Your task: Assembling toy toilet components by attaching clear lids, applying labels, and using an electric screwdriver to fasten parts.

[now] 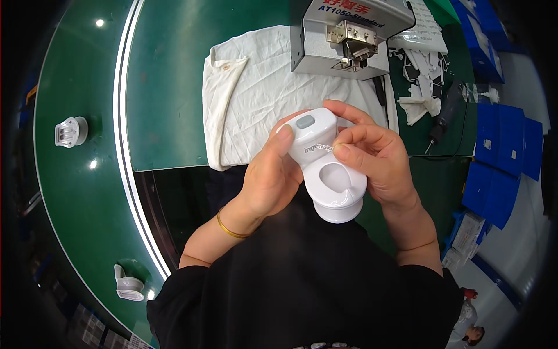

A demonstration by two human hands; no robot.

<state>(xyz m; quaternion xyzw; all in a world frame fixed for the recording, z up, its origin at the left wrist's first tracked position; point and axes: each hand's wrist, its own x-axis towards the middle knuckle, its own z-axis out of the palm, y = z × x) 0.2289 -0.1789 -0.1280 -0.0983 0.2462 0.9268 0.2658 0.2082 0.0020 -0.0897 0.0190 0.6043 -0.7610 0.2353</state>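
Observation:
My left hand [272,168] grips a small white toy toilet [314,174] by its left side, the thumb on the tank near a grey oval button [305,121]. The toy is tilted, its round bowl and base toward my body. Dark lettering runs across the front of the tank. My right hand [375,160] is at the right side, its thumb and a finger pinched together by the end of the lettering, while the index finger reaches behind the tank. What the pinch holds, if anything, is too small to make out.
A white cloth [261,75] covers part of the green table [168,75]. A grey machine [325,58] with a metal head stands on it. To the right lie scraps [424,70] and a dark power screwdriver [447,116]. Two white units [72,132] sit on the green belt [87,192] at left.

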